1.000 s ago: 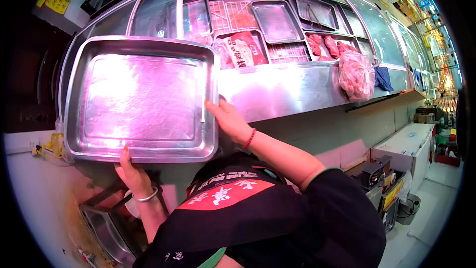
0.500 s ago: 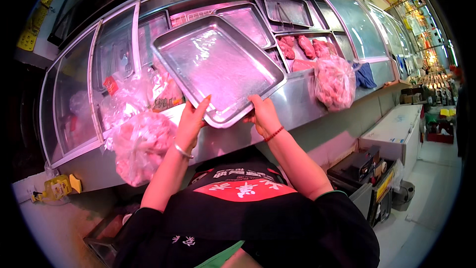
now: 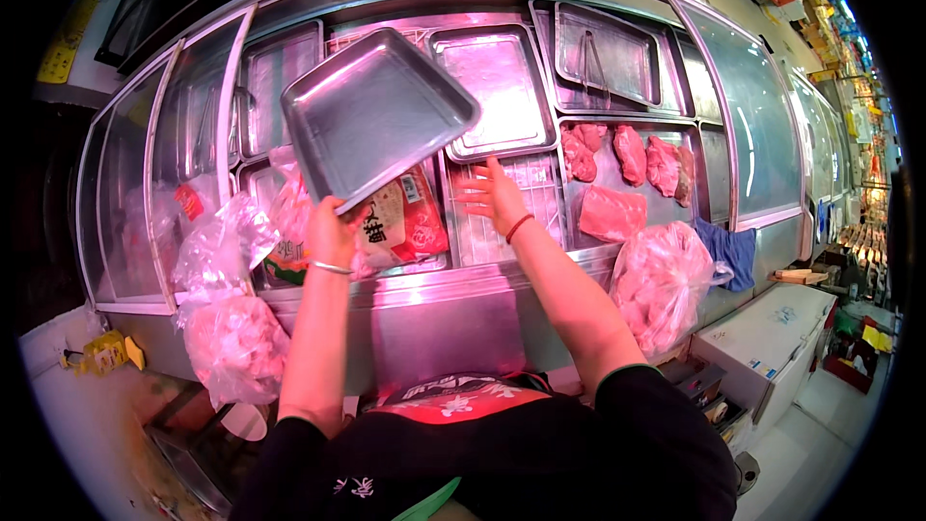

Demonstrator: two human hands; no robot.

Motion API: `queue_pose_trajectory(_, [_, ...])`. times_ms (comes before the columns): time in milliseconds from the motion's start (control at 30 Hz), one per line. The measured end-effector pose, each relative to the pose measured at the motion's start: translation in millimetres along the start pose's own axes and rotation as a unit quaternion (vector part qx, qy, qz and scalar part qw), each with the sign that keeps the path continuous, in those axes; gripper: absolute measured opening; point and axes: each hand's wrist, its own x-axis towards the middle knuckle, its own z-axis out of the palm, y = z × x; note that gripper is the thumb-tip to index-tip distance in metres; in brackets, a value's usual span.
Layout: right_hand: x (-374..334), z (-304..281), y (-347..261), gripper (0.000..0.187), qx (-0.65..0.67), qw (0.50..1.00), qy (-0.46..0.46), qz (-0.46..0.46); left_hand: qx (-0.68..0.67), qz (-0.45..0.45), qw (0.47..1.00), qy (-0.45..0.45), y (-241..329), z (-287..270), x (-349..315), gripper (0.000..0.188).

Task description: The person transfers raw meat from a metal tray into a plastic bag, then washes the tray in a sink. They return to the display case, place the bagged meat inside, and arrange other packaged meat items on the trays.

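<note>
Above the glass display case (image 3: 743,125), the left hand (image 3: 333,227) grips the near edge of an empty metal tray (image 3: 376,111) and holds it up, tilted, its hollow facing the person. This tray is shallow and rectangular, with rounded corners, a raised rim and a dull silver shine tinted pink by the light. Its far corner hangs over the case's inner trays. The right hand (image 3: 497,195) is free, fingers spread and apart from the tray, hovering over a wire rack (image 3: 516,207) inside the case.

Just behind the held tray lies a second empty tray (image 3: 497,87), flat in the case, and further right a third tray (image 3: 603,53) with a pair of tongs (image 3: 590,63) on it. Right of the wire rack, cuts of raw pink meat (image 3: 627,174) lie in a compartment. Below the held tray sits a red and white printed packet (image 3: 405,222), partly hidden by the left hand. Plastic bags of meat (image 3: 231,338) hang at the front of the case to the left of the left arm, and another full bag (image 3: 661,280) hangs right of the right arm, beside a blue cloth (image 3: 733,251). A white chest freezer (image 3: 772,338) stands on the floor at the lower right.
</note>
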Motion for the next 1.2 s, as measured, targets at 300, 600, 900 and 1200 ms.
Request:
queue_pose_trajectory(300, [149.4,-82.8,17.9,0.054,0.113,0.978,0.162,0.060,0.179,0.112,0.977,0.019,46.0,-1.1,102.1,0.032])
queue_pose_trajectory(600, [210.3,-82.9,-8.4,0.037,0.215,0.965,0.140,-0.052,0.175,0.091,0.980,0.012,33.8,-12.5,202.5,0.036])
queue_pose_trajectory(900, [191.1,-37.5,-21.9,0.044,0.065,0.996,0.033,0.042,0.086,0.052,0.994,0.037,10.6,27.5,250.8,0.033])
queue_pose_trajectory(1200, [164.0,48.4,-39.3,0.054,0.104,0.994,-0.020,-0.026,0.105,0.103,0.989,0.017,-13.7,42.0,216.0,0.041])
